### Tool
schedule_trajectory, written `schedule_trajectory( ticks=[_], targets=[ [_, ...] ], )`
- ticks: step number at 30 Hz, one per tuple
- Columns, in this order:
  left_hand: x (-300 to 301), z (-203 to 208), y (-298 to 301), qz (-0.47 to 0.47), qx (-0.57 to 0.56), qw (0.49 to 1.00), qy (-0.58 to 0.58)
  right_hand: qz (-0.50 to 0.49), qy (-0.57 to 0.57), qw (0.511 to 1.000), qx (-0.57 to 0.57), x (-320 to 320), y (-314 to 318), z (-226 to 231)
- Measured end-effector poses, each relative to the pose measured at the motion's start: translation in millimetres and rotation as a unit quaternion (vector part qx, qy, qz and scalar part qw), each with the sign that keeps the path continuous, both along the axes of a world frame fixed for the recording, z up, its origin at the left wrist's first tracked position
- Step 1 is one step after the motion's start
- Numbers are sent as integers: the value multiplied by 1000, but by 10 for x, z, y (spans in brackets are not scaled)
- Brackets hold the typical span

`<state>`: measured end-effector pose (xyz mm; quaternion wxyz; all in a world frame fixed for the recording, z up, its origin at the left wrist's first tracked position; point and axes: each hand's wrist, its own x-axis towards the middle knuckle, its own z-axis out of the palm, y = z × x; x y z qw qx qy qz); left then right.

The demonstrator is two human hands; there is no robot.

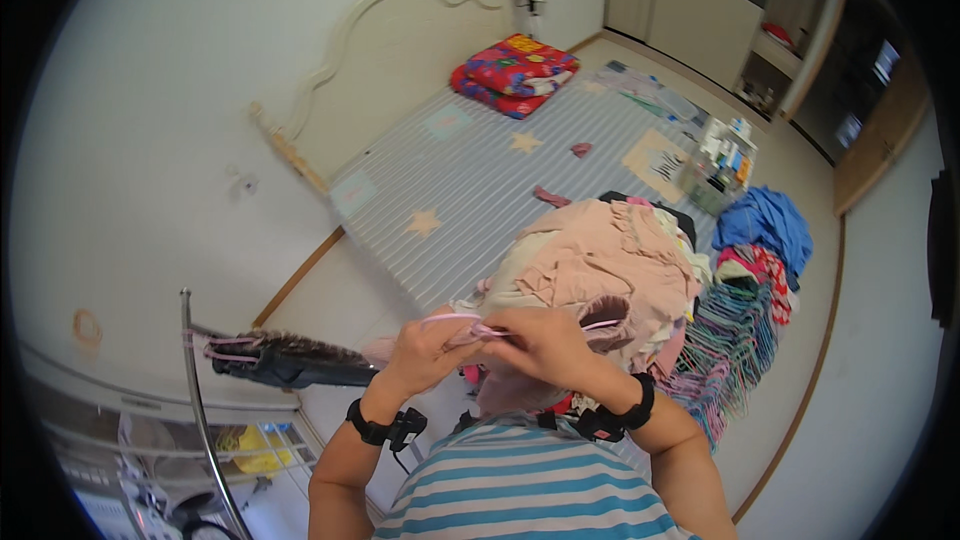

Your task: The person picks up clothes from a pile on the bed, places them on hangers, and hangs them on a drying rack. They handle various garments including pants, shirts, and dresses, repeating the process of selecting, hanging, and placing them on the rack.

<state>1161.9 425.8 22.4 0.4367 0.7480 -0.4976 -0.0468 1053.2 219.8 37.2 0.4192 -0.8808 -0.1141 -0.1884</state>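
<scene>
Both my hands are raised close together in front of my striped shirt. My left hand (pixel 430 348) is closed on a thin pink clothes hanger (pixel 452 317) and pale pink cloth. Close beside it, my right hand (pixel 548 342) is closed too, pinching the same hanger and cloth; its fingertips partly hide what lies between them. The pale pink garment (pixel 512 392) hangs below my hands, and a darker opening in it shows at right. Just beyond lies a large heap of clothes (pixel 610 260), with pink and cream pieces on top.
A bed (pixel 400 230) with a striped cover bears a folded red quilt (pixel 515 75) and a box of bottles (pixel 722 165). Right of the heap lie many coloured hangers (pixel 725 340) and blue clothing (pixel 765 230). At left, dark garments (pixel 290 360) hang from a metal rack (pixel 200 410).
</scene>
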Motion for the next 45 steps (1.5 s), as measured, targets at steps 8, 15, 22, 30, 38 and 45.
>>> schedule_trajectory(
  ticks=[8, 15, 22, 30, 38, 45],
  targets=[
    [-239, -187, 885, 127, 96, 983, -91, 74, 35, 991, 108, 151, 168, 0],
    [-327, -244, 1512, 195, 78, 969, -127, 124, 40, 988, 86, 361, 453, 54],
    [-461, -341, 1831, 284, 79, 956, 2, 197, -1, 980, 10, 624, 1252, 67],
    [-459, -625, 3083, 419, -34, 903, -84, 160, -2, 954, -252, 921, 1832, 335],
    [-332, -560, 4045, 546, -18, 838, -14, 334, 325, 884, 42, 1350, 2798, -129],
    [-152, -972, 4538, 702, 11, 709, -67, 363, 346, 859, 102, 1957, 3712, -487]
  ],
)
